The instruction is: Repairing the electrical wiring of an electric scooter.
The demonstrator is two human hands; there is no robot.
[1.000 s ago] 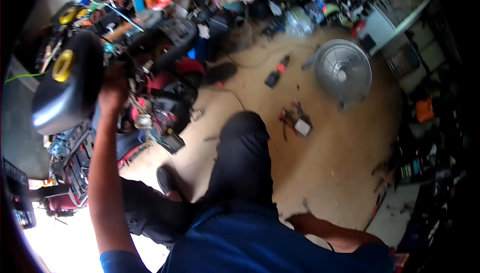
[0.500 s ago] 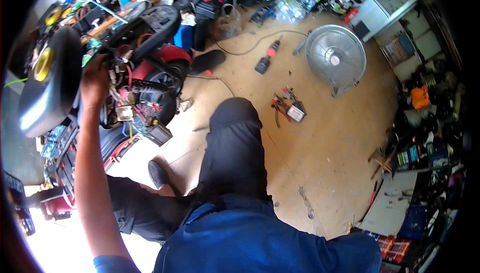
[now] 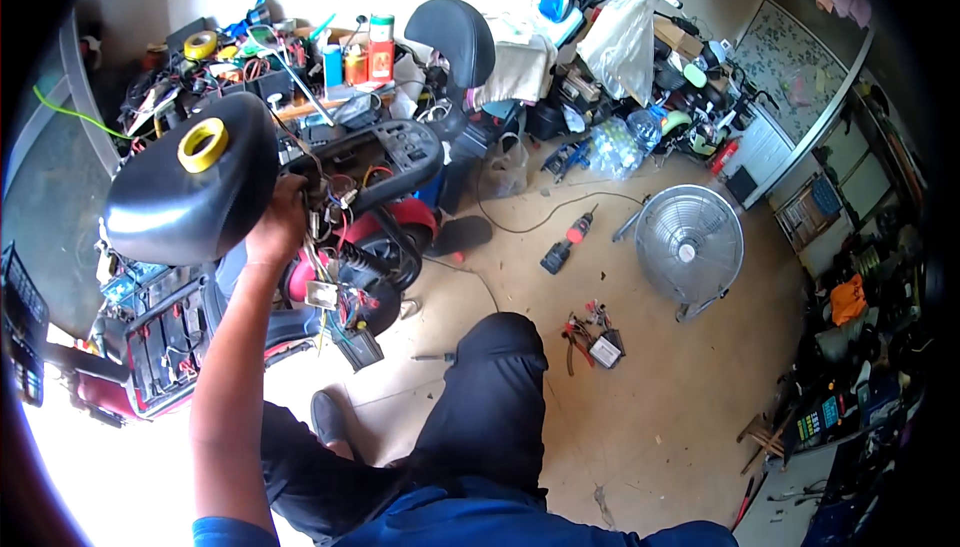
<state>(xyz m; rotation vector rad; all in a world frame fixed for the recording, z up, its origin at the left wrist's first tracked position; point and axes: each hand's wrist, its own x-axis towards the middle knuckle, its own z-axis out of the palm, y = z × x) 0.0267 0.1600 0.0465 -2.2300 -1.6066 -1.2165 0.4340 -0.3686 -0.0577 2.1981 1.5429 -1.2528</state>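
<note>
My left hand (image 3: 277,227) reaches in between the raised black seat (image 3: 150,217) and the open frame of a red electric scooter (image 3: 408,212). Its fingers look curled, partly hidden by the seat's edge; what they hold cannot be made out. A yellow tape roll (image 3: 205,160) lies on top of the seat. Beside the hand, loose coloured wires and connectors spill from the frame, among them a pale connector block (image 3: 321,295). A black finned box (image 3: 360,349) hangs lower down on the wires. My right hand is out of view.
On the floor are a cordless drill (image 3: 568,244), a round metal fan (image 3: 690,237), pliers (image 3: 571,345) and a black box with a white label (image 3: 605,350). A cluttered bench (image 3: 300,112) stands behind the scooter. Piled goods line the right side.
The view has tilted up, showing more of the wall and bench; the scene sits lower and further right. My left hand stays at the same spot beside the seat.
</note>
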